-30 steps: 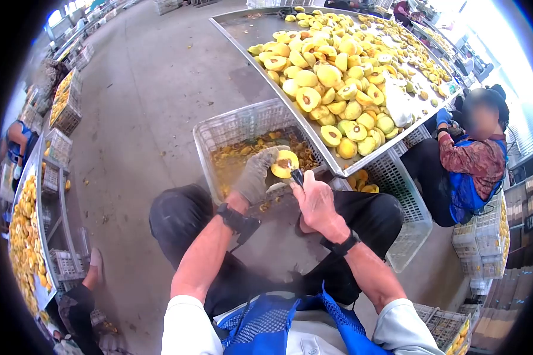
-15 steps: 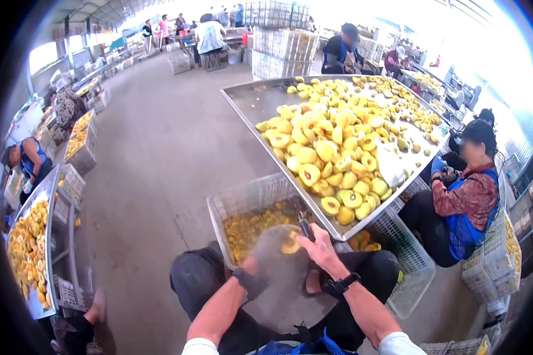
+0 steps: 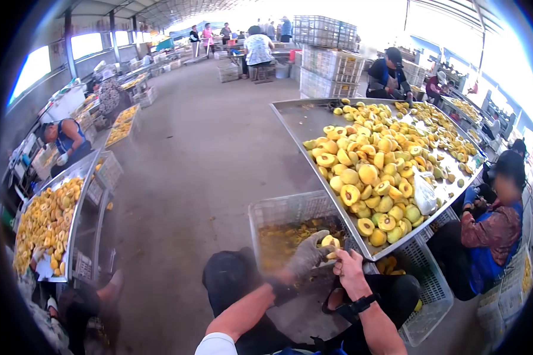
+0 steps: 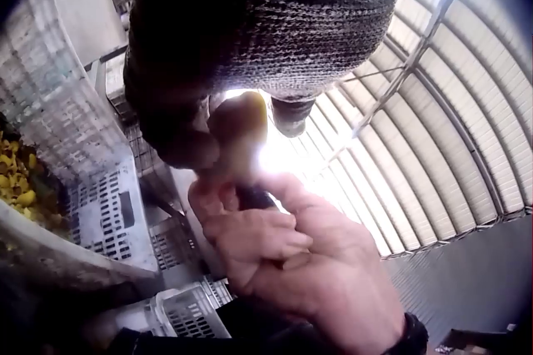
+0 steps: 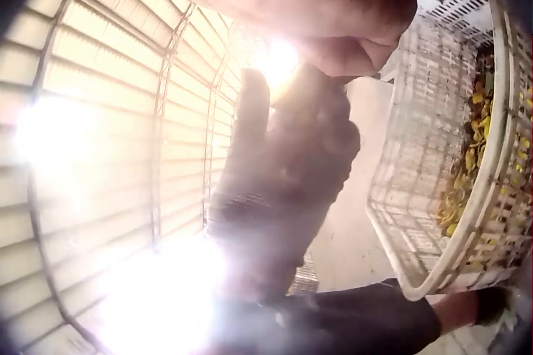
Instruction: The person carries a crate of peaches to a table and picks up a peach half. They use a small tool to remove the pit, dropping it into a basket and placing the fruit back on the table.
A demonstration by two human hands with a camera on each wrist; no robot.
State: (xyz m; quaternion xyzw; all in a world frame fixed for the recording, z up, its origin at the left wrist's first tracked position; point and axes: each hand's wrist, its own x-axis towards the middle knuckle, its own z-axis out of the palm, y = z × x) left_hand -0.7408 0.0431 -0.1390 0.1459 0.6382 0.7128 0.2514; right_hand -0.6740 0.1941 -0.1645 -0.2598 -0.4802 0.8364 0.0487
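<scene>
In the head view the gloved left hand (image 3: 308, 255) pinches a halved yellow fruit (image 3: 330, 241) over the near edge of a crate. Close against its right side is the bare right hand (image 3: 350, 273), fingers curled round a tool whose dark handle (image 4: 254, 197) shows in the left wrist view. There the glove (image 4: 308, 39) holds the fruit (image 4: 240, 126) from above, and the bare hand (image 4: 308, 263) meets it from below. The right wrist view is washed out by glare; the glove (image 5: 287, 155) shows below the bare hand (image 5: 308, 5). The tool's tip is hidden.
A metal table (image 3: 296, 127) heaped with fruit halves (image 3: 367, 173) stands ahead right. Below lies a crate (image 3: 290, 208) of scraps; another crate (image 3: 435, 296) is under the table corner. A seated person (image 3: 491, 231) works at right. More fruit (image 3: 50, 219) covers a left table.
The head view has tilted up and turned left, so the table and crates sit lower and further right. Both hands stay together at the fruit; the tool's dark part no longer shows clearly.
</scene>
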